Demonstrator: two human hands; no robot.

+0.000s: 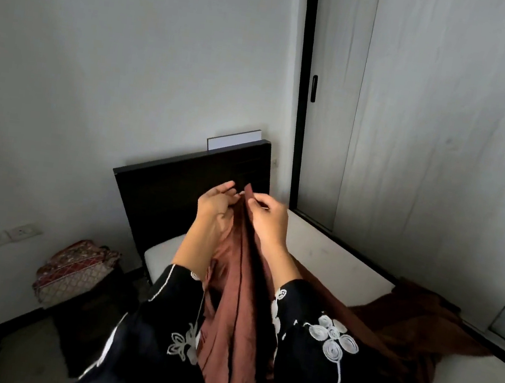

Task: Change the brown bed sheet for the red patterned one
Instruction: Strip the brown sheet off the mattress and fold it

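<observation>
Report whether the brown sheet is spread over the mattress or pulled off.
Pulled off: left hand and right hand pinch the brown sheet bunched up; the white mattress shows bare.

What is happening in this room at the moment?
A person is taking the brown sheet off the bed. The left hand and the right hand pinch its top edge close together and hold it up in front of the dark headboard. The rest of it trails over the bare white mattress. The red patterned sheet lies folded beside the bed, not yet in use.
</observation>
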